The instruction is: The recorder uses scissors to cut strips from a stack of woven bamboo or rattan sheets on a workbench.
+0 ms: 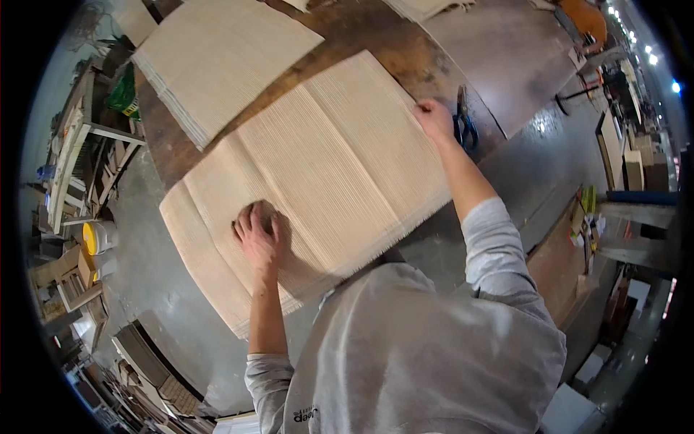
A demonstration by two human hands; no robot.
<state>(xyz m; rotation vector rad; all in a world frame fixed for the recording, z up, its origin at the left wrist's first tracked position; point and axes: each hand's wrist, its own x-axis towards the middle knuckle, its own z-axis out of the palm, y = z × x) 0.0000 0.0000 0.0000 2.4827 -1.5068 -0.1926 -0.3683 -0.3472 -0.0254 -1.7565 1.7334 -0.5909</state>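
The right hand hides its own fingertips, so whether they pinch the ribbed sheet (or merely touch its edge) cannot be told. The view's upper edge crops a pale stack, the lower the grey sweatshirt; colourful bits at far right are too small to name.

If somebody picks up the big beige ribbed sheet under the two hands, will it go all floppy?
Probably: the big beige ribbed sheet has soft-looking creases and ripples, so it would likely sag. It looks thin for its width, so perhaps fairly light. Its frayed lower edge might shed threads.
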